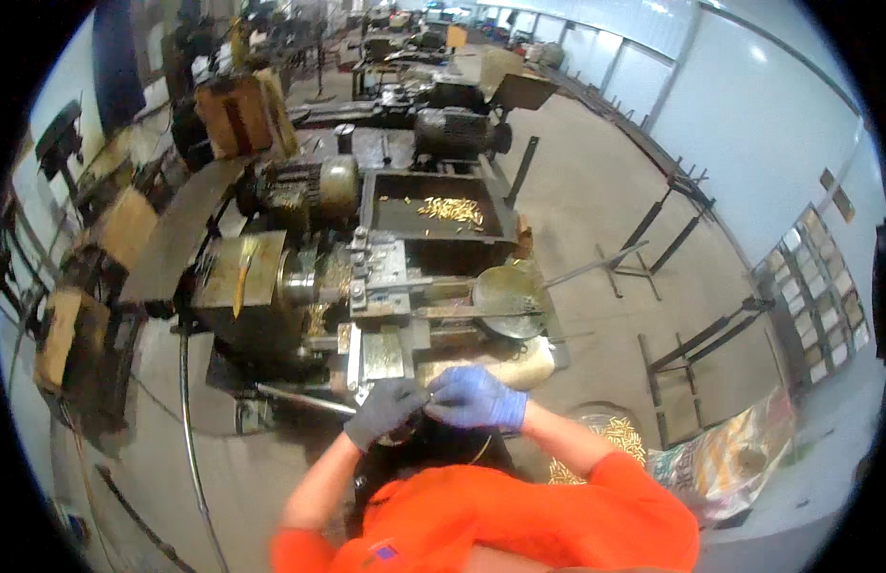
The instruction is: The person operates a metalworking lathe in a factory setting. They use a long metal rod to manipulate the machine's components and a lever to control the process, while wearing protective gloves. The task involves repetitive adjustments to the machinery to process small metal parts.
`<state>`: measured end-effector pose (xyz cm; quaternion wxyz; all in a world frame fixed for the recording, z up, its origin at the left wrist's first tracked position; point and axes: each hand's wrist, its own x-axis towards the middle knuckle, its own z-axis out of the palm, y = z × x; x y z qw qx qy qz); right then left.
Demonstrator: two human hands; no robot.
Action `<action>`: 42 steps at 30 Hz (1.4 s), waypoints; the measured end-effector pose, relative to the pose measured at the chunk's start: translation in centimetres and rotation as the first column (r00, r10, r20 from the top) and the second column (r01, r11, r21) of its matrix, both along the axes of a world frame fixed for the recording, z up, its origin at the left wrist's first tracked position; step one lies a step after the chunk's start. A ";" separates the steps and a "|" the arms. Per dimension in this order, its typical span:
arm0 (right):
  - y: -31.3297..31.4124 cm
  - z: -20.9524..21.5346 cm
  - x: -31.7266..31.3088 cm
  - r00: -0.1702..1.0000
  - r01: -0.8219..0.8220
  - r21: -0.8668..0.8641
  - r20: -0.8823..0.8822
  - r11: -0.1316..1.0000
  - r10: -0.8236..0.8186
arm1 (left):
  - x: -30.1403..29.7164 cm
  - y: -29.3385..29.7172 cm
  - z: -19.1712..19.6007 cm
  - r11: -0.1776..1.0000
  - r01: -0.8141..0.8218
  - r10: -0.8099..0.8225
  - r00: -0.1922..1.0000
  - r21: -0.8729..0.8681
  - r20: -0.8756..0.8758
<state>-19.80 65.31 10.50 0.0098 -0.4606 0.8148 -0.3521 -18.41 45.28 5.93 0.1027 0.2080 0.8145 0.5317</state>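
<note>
My left hand (385, 413), in a dark grey glove, and my right hand (479, 397), in a blue glove, meet in front of the lathe-like machine (381, 296). The fingers of both hands are pinched together at the fingertips. Whatever sits between them is too small to make out. Just beyond the hands are the machine's flat metal plate (384, 355) and a pale cloth-like cover (495, 371). A round metal pan (509, 302) rests on the machine's right side.
A dark tray (390, 222) behind the machine holds small brass-coloured pieces (452, 212). More such pieces (622, 437) lie low at my right, beside a printed sack (739, 458). A brush (243, 277) lies on the headstock. Metal stands (686, 344) occupy the floor to the right.
</note>
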 end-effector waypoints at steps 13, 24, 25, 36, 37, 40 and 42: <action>-10.2 3.0 -10.2 0.928 -0.072 0.193 -0.347 0.978 0.137 | 10.4 -25.0 2.0 0.373 -0.821 0.618 0.567 -0.432 -0.544; -18.5 -2.2 -19.2 0.876 0.112 0.381 -0.474 0.918 0.090 | 22.2 -27.8 -4.8 0.342 -0.922 0.929 0.303 -0.180 0.213; -18.5 -2.3 -19.0 0.873 0.095 0.328 -0.480 0.940 0.080 | 21.8 -27.7 -4.0 0.353 -0.916 0.924 0.310 -0.190 0.225; -19.7 -0.3 -18.3 0.928 0.087 0.548 -0.349 0.832 0.132 | 22.3 -25.6 -2.9 0.035 -0.790 0.908 0.281 -0.613 -0.310; -20.1 -0.4 -18.3 0.926 0.081 0.558 -0.349 0.826 0.145 | 22.8 -25.5 -3.3 0.032 -0.787 0.918 0.268 -0.616 -0.294; -20.6 -1.1 -18.7 0.932 0.094 0.525 -0.344 0.846 0.110 | 24.1 -26.7 -5.0 0.006 -0.769 0.887 0.299 -0.640 -0.351; -20.7 -0.8 -18.5 0.933 0.120 0.536 -0.349 0.836 0.090 | 23.3 -27.5 -6.0 -0.087 -0.688 0.859 0.314 -0.720 -0.405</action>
